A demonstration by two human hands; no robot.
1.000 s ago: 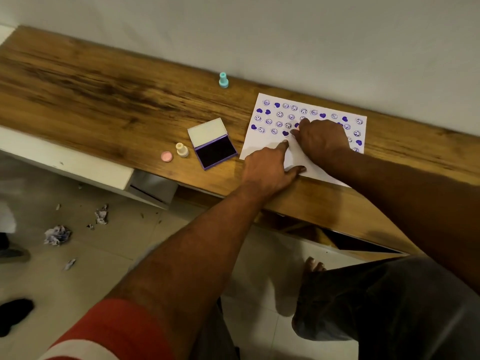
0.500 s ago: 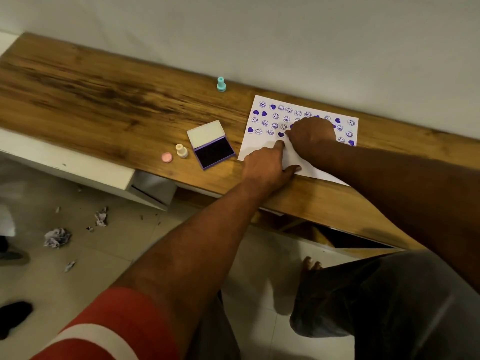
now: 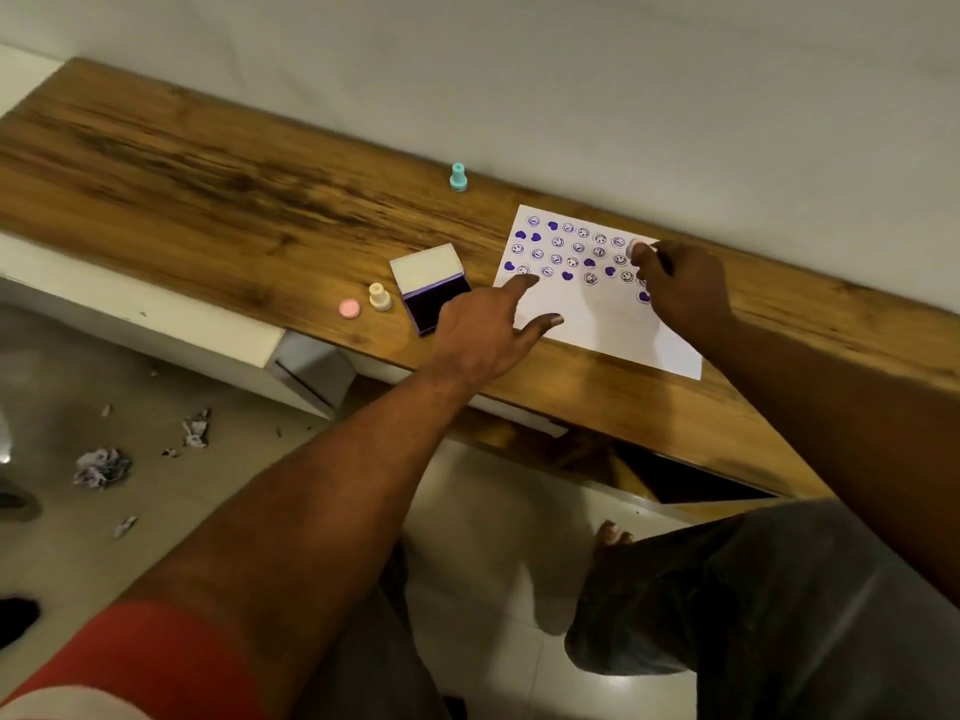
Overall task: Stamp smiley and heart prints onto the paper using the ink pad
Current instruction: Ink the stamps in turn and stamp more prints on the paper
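Two bare hands reach over the near edge of the wooden tabletop (image 3: 218, 200), seen from the head camera. Nearest: a red sleeve with a white band (image 3: 130, 662) on the left arm, a knee in dark trousers to the right, tiled floor (image 3: 78, 537) with crumpled paper scraps (image 3: 101, 466) at left. Left hand (image 3: 480, 335): fingers spread wide, holding nothing; index fingertip at the paper's left edge, thumb tip on the blank lower part of the sheet. Paper (image 3: 613, 324): white sheet lying flat on the tabletop, right of centre, slightly skewed; near half unprinted, far half carrying rows of purple smiley circles mixed with solid purple hearts. Right hand (image 3: 683, 285): fingers pinched narrow around a small pale stamp (image 3: 637, 248), blurred, at the right end of the printed rows; this hand covers the prints along the sheet's right side, and whether the stamp face touches the paper cannot be told. Left of the paper: ink pad (image 3: 434, 298), lid open and flat, dark purple pad nearest, partly hidden behind the left hand. Just beside it, a cream stamp (image 3: 380, 296) upright and a pink cap (image 3: 349, 308) lying flat. Farthest: a teal stamp (image 3: 458, 177) upright near the grey wall (image 3: 571, 70).
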